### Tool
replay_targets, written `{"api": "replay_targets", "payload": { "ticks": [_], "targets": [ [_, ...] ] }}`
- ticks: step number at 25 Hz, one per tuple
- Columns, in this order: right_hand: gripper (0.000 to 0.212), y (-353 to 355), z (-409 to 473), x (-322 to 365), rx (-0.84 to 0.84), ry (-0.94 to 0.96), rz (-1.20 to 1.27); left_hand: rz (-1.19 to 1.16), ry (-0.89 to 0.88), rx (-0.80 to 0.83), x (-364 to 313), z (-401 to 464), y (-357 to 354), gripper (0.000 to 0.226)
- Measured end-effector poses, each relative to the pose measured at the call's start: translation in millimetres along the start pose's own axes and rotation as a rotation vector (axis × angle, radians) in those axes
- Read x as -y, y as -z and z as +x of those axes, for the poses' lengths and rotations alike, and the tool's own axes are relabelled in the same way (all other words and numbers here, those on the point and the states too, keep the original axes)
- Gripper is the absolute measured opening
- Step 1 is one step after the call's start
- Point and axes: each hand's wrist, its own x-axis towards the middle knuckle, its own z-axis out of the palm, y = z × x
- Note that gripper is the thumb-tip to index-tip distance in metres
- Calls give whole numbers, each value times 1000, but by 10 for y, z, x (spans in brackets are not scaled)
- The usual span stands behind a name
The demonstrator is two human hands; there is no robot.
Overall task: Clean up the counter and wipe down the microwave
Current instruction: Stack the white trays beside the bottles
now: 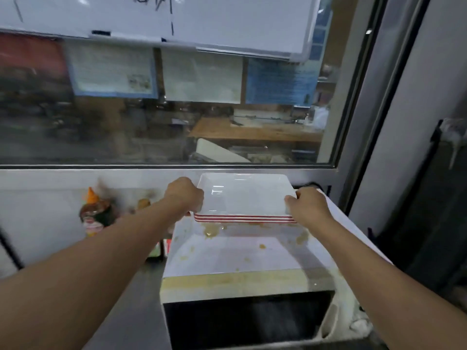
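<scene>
A white rectangular dish [242, 195] with red stripes along its side sits at the back of the white microwave [237, 258]. My left hand [185, 195] grips the dish's left edge and my right hand [307, 207] grips its right edge. The microwave's top carries brownish smears and crumbs in front of the dish and a yellowish strip along its front edge. Its dark door faces me below. I cannot tell whether the dish is lifted or resting.
A squeeze bottle [94, 214] with an orange cap stands on the counter to the left, near other small items. A large window [161, 109] and a whiteboard [202, 18] rise behind. A white cloth [358, 322] lies at the microwave's right front. Dark equipment stands at right.
</scene>
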Motion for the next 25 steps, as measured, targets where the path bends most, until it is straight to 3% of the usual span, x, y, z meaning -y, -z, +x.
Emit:
{"api": "replay_targets", "payload": {
  "ticks": [6,9,14,16,20,25],
  "targets": [
    [28,-503,-850,888,62,21,38,111,25,-93,925,-419,982,21],
    [33,-831,-1317,1289,110,55,33,62,105,-176,1511,-617,1422,27],
    [29,-1381,-1994,1742,182,111,60,55,181,-182,2367,-934,1970,28],
    [19,-1571,-2229,1875,202,137,80,82,220,-194,2661,-1027,2117,29],
    [26,-1863,-2541,2012,237,156,103,118,293,-190,3104,-1141,2247,29],
    [18,-2161,-2620,2035,297,138,89,44,354,-161,3468,-1102,2165,32]
  ]
}}
